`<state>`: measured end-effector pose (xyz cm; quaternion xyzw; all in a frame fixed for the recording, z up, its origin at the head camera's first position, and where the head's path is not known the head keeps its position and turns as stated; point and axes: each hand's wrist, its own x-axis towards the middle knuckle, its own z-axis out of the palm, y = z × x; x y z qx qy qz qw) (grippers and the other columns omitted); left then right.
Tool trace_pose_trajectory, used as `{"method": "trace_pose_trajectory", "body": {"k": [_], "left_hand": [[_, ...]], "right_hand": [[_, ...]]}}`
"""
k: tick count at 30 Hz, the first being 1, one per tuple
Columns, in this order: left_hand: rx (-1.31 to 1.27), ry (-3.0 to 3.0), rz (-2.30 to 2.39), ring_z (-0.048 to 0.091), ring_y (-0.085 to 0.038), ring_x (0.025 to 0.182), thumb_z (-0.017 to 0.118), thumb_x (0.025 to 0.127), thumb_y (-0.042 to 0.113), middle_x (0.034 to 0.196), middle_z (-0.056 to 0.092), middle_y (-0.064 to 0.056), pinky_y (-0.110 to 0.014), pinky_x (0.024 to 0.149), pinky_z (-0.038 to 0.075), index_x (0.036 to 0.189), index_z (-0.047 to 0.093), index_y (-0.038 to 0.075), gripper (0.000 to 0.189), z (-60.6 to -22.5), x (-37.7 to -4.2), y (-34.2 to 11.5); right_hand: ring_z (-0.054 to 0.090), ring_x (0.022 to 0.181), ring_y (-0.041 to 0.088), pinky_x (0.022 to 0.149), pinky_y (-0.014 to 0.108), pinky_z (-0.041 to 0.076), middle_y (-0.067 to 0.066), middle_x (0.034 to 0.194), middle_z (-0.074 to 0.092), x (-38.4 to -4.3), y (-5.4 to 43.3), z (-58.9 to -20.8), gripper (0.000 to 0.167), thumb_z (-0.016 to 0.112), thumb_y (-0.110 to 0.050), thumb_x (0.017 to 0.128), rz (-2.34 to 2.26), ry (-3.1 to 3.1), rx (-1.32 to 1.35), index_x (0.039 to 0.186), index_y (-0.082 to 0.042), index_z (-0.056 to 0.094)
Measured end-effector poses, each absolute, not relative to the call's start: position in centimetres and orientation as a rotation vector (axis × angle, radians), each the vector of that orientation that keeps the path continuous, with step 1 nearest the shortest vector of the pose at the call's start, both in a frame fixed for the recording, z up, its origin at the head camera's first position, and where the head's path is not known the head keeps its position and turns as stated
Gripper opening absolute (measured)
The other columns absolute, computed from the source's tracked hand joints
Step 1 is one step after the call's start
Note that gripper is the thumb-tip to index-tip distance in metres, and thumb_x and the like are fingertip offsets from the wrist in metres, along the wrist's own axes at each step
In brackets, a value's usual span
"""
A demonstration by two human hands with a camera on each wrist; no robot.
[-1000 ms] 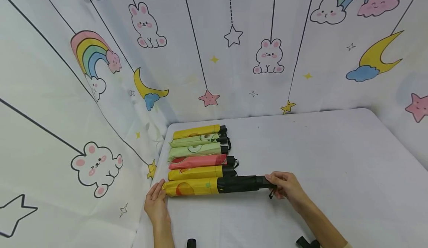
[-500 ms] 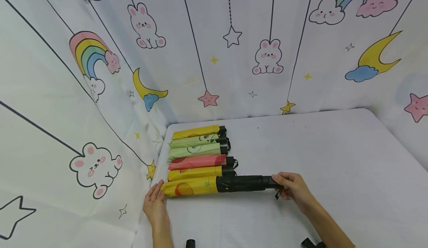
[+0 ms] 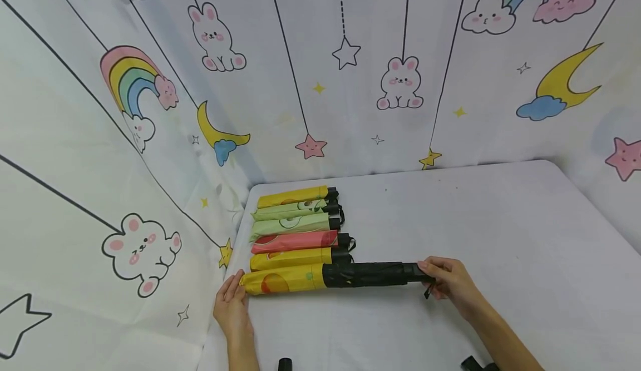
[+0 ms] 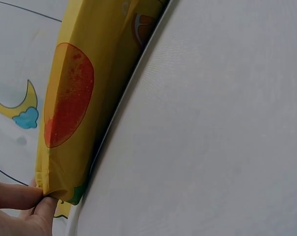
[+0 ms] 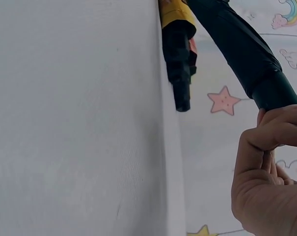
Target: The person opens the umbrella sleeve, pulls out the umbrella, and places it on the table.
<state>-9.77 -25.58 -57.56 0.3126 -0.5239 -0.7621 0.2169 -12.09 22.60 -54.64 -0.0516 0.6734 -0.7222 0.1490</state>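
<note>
Pinching the left end of a long yellow fabric sleeve with an orange fruit print [image 3: 300, 278], the left hand [image 3: 232, 310] sits by the bench's left edge, its thumb and fingers [image 4: 18, 195] closed on the sleeve's corner. A slim black folded umbrella [image 3: 368, 275] reaches out of the sleeve's right end, a long stretch of it bare. At its far right tip the right hand [image 3: 450, 282] grips the handle, fingers [image 5: 273, 135] curled round it, with a short dark strap [image 3: 428, 290] dangling below. Sleeve and umbrella form one nearly straight line running left to right at the near end of a row on the white cloth-covered bench [image 3: 450, 215]. Beyond it, from near to far, lie a yellow fabric-covered bundle [image 3: 290, 258], a red one [image 3: 295, 242], two light green ones [image 3: 287, 226] and another yellow one [image 3: 292, 197], all with black ends to the right. The held sleeve is just beside the nearest bundle; whether they touch cannot be told. Past the bench hangs a white cloth backdrop [image 3: 370, 120] printed with rabbits, stars, moons and rainbows.
</note>
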Motion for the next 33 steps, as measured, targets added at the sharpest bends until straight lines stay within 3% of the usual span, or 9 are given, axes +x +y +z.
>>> {"method": "trace_pose_trajectory", "body": {"k": [14,21,28,33], "left_hand": [[0.867,-1.398,-2.131,0.060,-0.014,0.131,0.054,0.104,-0.005,0.133,0.071,-0.002,-0.014,0.092,0.051,0.149,0.044,-0.001,0.047,-57.7,-9.8,-25.9],[0.878,-1.420,-2.121,0.057,-0.017,0.136,0.054,0.104,-0.005,0.136,0.070,-0.002,-0.023,0.104,0.047,0.151,0.043,0.000,0.048,-57.7,-9.8,-26.0],[0.871,-1.430,-2.121,0.056,-0.017,0.137,0.054,0.105,-0.004,0.134,0.070,-0.001,-0.021,0.103,0.048,0.150,0.043,0.000,0.047,-57.6,-9.8,-25.8],[0.865,-1.449,-2.110,0.056,-0.018,0.137,0.053,0.105,-0.005,0.134,0.071,-0.001,-0.028,0.110,0.044,0.151,0.041,-0.003,0.048,-57.5,-9.8,-25.7]], "right_hand": [[0.053,0.054,0.008,0.046,0.025,0.043,0.001,0.071,0.064,-11.9,24.9,-55.1,0.023,0.053,-0.012,0.108,-2.064,1.926,-0.189,0.098,0.002,0.068],[0.054,0.055,0.008,0.046,0.028,0.044,0.001,0.072,0.065,-11.6,25.9,-54.9,0.024,0.053,-0.013,0.108,-2.039,1.934,-0.183,0.100,0.003,0.069],[0.055,0.055,0.007,0.045,0.029,0.043,-0.001,0.073,0.066,-11.1,26.7,-54.8,0.024,0.052,-0.012,0.109,-2.036,1.941,-0.185,0.101,0.004,0.069],[0.056,0.055,0.007,0.046,0.027,0.044,-0.001,0.074,0.066,-10.8,27.3,-54.6,0.025,0.051,-0.012,0.109,-2.023,1.955,-0.163,0.102,0.003,0.070]]}}
